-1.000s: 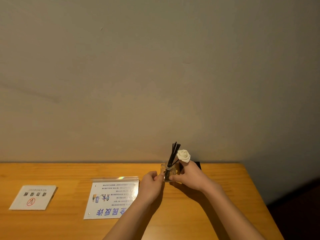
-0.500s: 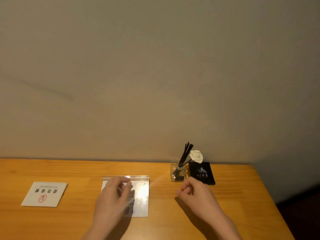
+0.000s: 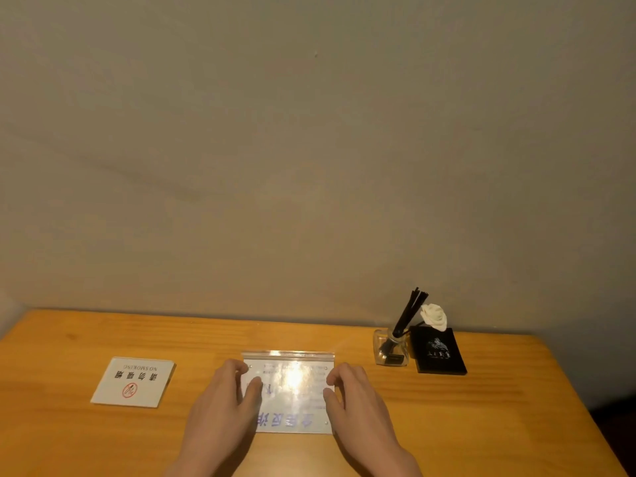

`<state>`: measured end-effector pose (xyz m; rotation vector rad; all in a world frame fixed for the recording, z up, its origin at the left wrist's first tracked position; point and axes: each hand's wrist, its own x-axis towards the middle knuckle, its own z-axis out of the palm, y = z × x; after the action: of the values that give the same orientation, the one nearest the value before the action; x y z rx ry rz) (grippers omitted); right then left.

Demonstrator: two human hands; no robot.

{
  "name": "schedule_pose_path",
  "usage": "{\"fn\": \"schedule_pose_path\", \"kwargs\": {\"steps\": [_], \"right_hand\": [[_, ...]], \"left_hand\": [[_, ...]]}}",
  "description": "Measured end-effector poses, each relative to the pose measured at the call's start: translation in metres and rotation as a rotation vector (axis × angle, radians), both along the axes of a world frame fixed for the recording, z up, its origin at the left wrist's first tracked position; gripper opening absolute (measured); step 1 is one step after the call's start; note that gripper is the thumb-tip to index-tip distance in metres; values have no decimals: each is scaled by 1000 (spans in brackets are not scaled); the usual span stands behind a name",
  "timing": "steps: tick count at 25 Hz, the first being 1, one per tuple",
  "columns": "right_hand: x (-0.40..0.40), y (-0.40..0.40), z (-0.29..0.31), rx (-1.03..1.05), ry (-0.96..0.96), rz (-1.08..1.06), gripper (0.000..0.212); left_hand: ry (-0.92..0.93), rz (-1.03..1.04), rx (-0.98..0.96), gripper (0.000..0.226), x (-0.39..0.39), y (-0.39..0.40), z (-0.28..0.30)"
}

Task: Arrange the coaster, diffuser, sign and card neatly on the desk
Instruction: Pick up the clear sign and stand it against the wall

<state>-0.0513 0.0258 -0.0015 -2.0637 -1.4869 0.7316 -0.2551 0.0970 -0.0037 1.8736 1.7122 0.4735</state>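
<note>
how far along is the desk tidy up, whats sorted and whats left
Looks done: diffuser stands beside the black coaster at the back right. In hand: left hand and right hand rest on the acrylic sign's side edges. Left: the no-smoking card, lying slightly skewed.

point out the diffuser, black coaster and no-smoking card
diffuser (image 3: 391, 349), head view, on the glass bottle
black coaster (image 3: 440, 352), head view, on its printed top face
no-smoking card (image 3: 134, 381), head view, on the card's middle
</note>
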Motion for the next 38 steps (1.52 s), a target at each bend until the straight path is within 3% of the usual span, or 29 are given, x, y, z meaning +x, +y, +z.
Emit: {"fn": "schedule_pose_path", "kwargs": {"steps": [5, 11, 14, 16, 19, 22, 24, 31, 38], "right_hand": [[-14, 8, -6, -37, 14, -76, 16], [2, 15, 6, -65, 613, -231, 24], [15, 18, 15, -6, 771, -272, 33], [22, 18, 19, 65, 750, -239, 34], [24, 17, 19, 129, 688, -215, 38], [22, 22, 17, 248, 550, -284, 20], [22, 28, 18, 322, 487, -286, 8], [28, 48, 6, 291, 387, -323, 23], [26, 49, -7, 224, 383, -359, 9]], "left_hand": [[-105, -7, -71, 7, -1, 2, -2], [-448, 29, -307, 2, -10, 23, 2], [-763, 103, -587, 23, -13, 35, 12], [-977, 132, -720, 31, -13, 42, 19], [-1114, 68, -765, 34, -7, 53, 30], [-1107, 5, -698, 40, 5, 58, 35], [-1021, -22, -590, 27, 15, 55, 34], [-739, -89, -402, 22, 44, 56, 21], [-787, -29, -480, 23, 48, 60, 2]]}}
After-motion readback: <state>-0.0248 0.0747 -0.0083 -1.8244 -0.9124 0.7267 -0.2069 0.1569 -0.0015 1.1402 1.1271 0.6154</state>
